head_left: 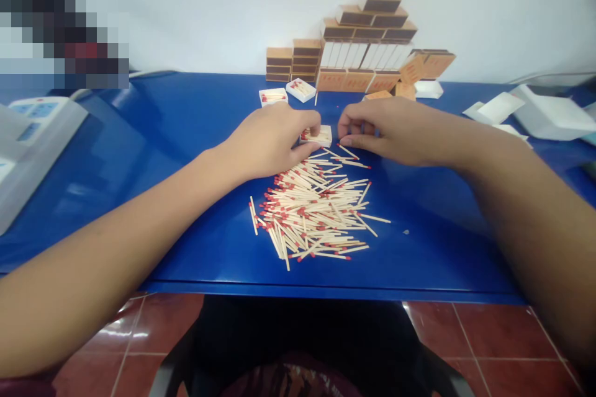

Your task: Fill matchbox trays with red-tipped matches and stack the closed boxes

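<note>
The only view looks out from the person's head, facing forward and down, near enough that the left hand and right hand sit mid-view over the surface, with the wall beyond and the lap and floor below.

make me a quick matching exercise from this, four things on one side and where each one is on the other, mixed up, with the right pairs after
Things
1. left hand
2. right hand
3. loose matches
4. stacked matchboxes

Places
A. heaped on the blue table
B. touching the white tray nearest the heap
C. piled up in front of the white wall
D. just right of that tray, apart from it

Right pairs: 1-B, 2-D, 3-A, 4-C
</note>
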The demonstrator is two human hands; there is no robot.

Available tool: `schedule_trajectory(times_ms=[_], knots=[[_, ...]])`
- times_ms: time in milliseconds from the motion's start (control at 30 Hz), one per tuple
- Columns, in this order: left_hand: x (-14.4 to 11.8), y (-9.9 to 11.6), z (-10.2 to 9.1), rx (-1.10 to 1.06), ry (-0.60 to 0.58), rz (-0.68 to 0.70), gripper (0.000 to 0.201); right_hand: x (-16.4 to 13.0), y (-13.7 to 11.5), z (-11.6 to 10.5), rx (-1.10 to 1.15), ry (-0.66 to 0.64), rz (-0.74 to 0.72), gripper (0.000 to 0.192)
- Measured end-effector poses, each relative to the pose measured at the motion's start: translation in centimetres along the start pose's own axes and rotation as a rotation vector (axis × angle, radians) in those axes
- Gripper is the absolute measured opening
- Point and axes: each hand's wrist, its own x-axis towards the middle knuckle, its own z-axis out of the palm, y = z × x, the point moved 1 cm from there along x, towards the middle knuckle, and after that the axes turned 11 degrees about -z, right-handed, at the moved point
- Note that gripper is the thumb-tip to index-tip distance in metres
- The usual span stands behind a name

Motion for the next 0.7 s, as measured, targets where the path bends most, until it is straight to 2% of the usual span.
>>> schedule_trajectory(times_ms=[133,233,400,700], knots=[[0.0,-0.1,0.0,0.005,0.002,0.005,0.02,0.1,0.2,0.2,0.034,0.025,0.027,0.019],[0.1,-0.2,0.1,-0.004,-0.008,0.009,0.019,0.3,-0.4,0.3,0.038,0.035,-0.014,0.018],[0.0,-0.1,0.0,0.003,-0.005,0.006,0.02,0.2,-0.7,0.1,0.026,-0.009,-0.015,0.013],[0.0,-0.1,-0.2,0.011,-0.006,-0.002,0.019,-0.2,-0.4,0.5,-0.054,0.002,0.029,0.027]])
